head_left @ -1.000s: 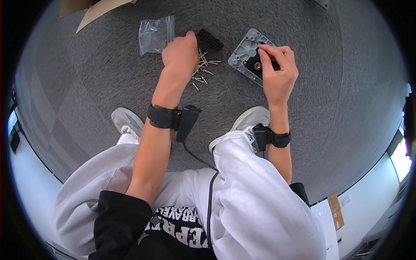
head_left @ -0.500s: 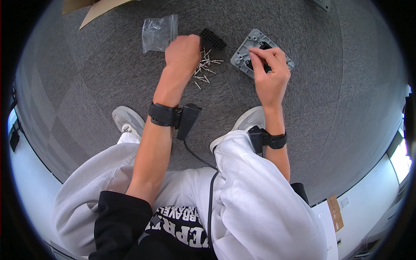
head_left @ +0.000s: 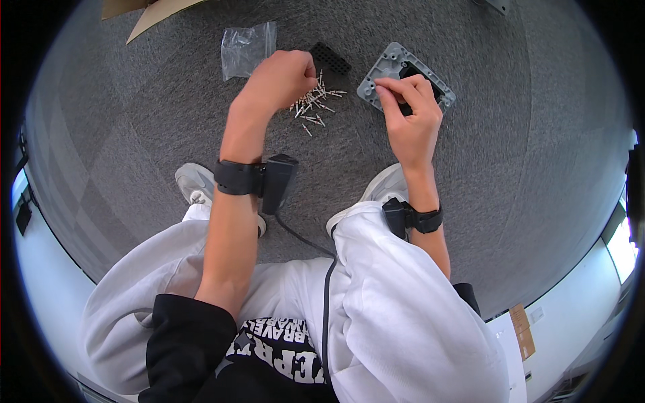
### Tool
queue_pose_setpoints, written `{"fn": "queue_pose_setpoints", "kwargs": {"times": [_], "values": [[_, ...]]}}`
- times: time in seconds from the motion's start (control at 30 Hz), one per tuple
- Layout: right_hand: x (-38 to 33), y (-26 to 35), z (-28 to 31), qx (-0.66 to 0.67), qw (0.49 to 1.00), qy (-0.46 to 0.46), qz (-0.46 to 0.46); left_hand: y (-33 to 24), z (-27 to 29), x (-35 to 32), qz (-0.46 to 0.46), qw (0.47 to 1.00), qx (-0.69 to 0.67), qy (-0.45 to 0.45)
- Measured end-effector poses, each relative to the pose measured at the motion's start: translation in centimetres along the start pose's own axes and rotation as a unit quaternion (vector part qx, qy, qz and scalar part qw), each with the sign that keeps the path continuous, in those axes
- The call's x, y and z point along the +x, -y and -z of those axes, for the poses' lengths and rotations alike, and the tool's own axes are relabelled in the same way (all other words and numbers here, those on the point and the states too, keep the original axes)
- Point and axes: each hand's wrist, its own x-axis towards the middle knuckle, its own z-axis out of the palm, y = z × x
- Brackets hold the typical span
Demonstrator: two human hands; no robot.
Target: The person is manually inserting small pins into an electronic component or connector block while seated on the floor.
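Note:
Small slim metal pins [head_left: 310,106], each with a darker band, lie in a loose heap on the carpet. Over the heap's far left edge is my left hand [head_left: 281,79], its fingers curled downward; what they hold, if anything, is hidden. A grey square plate [head_left: 385,62] with holes and a black part [head_left: 433,84] on it lies to the right. My right hand [head_left: 415,111] hovers over this plate, thumb and forefinger pinched together; anything between them is too small to name. Beyond the pins sits a black block [head_left: 329,59] with rows of holes.
A clear plastic bag [head_left: 247,48] lies left of the black block. Open cardboard flaps [head_left: 156,15] reach in at the far left. Grey carpet [head_left: 484,148] spreads around, and my shoes [head_left: 386,183] rest on it. A dark cable [head_left: 302,236] runs from my left wrist device.
My left hand has shifted slightly left and its wrist has swung left, uncovering more of the pins. My right hand has moved a little left over the plate, still pinched.

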Motion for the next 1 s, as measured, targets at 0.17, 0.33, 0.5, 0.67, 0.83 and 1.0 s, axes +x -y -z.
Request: {"fn": "queue_pose_setpoints", "kwargs": {"times": [0.17,0.33,0.5,0.67,0.83,1.0], "values": [[0.0,0.4,0.4,0.043,0.998,0.034,-0.037,-2.3,2.7,-0.8,-0.068,0.993,-0.095,0.021],[-0.1,0.9,0.0,0.085,0.992,0.058,-0.068,-3.5,2.0,-0.5,-0.144,0.968,-0.194,0.066],[0.0,0.4,0.3,0.071,0.992,0.089,-0.05,-4.5,1.9,-0.3,-0.152,0.939,-0.281,0.125],[-0.2,-0.2,0.9,0.123,0.985,0.075,-0.096,-4.3,1.2,0.3,-0.164,0.929,-0.315,0.101],[0.0,-0.3,2.3,0.128,0.984,0.055,-0.108,-4.7,0.8,0.8,-0.172,0.943,-0.267,0.096],[1.1,-2.2,5.5,-0.039,0.994,-0.045,-0.089,-5.0,0.6,0.6,-0.112,0.969,-0.213,0.054]]}}
